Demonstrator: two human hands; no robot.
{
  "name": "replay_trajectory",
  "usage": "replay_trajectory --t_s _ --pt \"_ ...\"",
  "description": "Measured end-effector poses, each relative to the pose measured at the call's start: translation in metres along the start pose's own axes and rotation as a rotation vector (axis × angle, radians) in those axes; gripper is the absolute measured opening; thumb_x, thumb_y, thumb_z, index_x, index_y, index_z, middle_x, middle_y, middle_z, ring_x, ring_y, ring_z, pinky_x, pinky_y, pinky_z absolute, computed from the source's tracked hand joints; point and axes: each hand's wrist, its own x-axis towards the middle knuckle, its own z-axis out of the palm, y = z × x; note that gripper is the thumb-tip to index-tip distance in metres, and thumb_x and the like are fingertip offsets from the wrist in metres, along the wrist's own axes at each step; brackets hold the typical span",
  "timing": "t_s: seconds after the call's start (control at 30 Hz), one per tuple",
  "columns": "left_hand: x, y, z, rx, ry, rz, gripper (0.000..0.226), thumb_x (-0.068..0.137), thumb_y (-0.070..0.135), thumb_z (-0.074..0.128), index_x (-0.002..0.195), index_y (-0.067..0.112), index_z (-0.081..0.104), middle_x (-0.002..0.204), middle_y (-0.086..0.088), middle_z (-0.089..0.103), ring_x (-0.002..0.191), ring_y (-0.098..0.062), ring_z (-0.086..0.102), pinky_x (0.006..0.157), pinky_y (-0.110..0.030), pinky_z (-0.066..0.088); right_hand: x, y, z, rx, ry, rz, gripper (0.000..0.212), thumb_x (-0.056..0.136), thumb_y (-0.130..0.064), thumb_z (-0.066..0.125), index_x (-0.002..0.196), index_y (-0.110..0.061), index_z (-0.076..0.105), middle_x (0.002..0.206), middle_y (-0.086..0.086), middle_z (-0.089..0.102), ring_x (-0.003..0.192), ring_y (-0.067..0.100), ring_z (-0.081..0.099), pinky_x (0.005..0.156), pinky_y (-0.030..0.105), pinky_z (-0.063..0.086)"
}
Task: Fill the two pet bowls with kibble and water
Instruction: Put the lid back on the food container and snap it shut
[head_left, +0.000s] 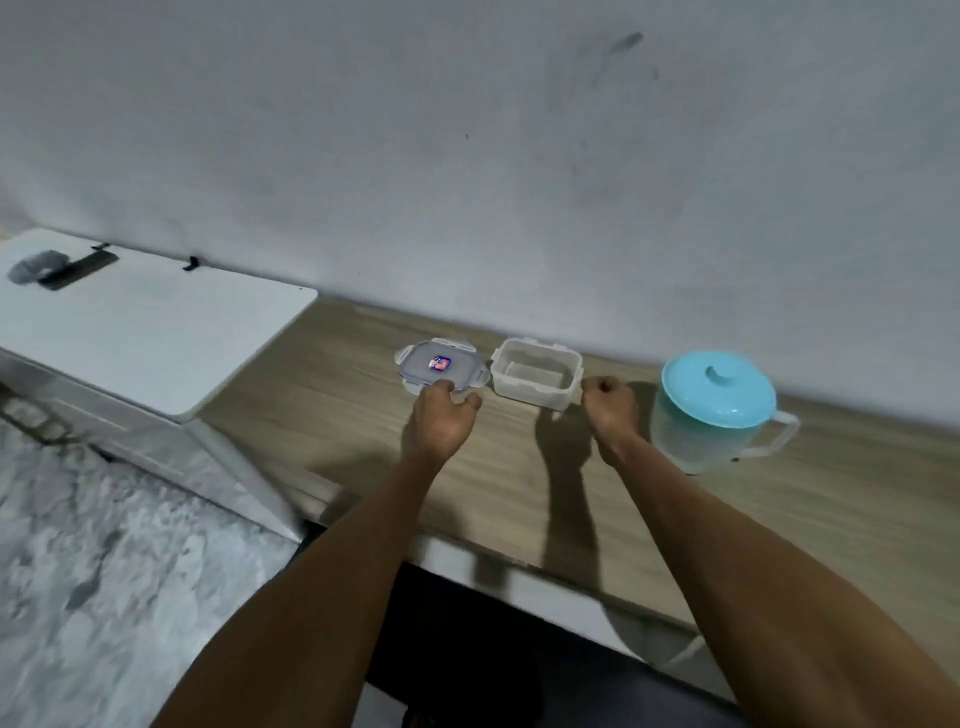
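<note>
Wooden surface (332, 415), back edge: left hand (439, 415) grips a lid (439, 364) set aside so the box (535, 376) stands open for filling; right hand (610, 402) is fisted beside it, holding nothing.

On the worktop (363, 431), along its far edge by the wall (467, 156), three things sit in a row. A container lid (441, 364) is at the left, an open container (535, 376) just right of it, and a lidded pitcher (717, 415) farther right, apart from both. The left hand (441, 418) curls over the lid's near edge. The right hand (610, 408) is between container and pitcher. A small table (156, 338) stands left of the worktop, with a flat object (78, 270) on its far left part.
</note>
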Motion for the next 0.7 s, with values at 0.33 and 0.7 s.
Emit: replay_trajectory --t_s 0.33,0.7 --pt "0.164 -0.049 -0.014 0.231 -0.216 0.121 0.059 0.076 0.044 0.069 0.122 0.008 0.062 0.124 -0.014 0.064 0.112 -0.033 0.062 0.094 -0.042 0.052 0.052 -0.001 0.067 -0.056 0.261 0.139 0.042 0.098 -0.025 0.048 0.134 -0.004 0.057 0.135 0.02 0.06 0.123 0.038 0.055 0.105 0.042 0.045" --pt "0.255 -0.067 -0.008 0.533 -0.466 0.221 0.11 0.043 0.063 0.079 0.13 0.011 0.038 0.132 -0.013 0.047 0.126 -0.036 0.043 0.1 -0.052 0.044 0.065 0.014 0.098 -0.113 0.416 0.133 0.034 0.101 -0.022 0.045 0.121 -0.006 0.067 0.121 0.021 0.067 0.114 0.039 0.061 0.099 0.042 0.048"
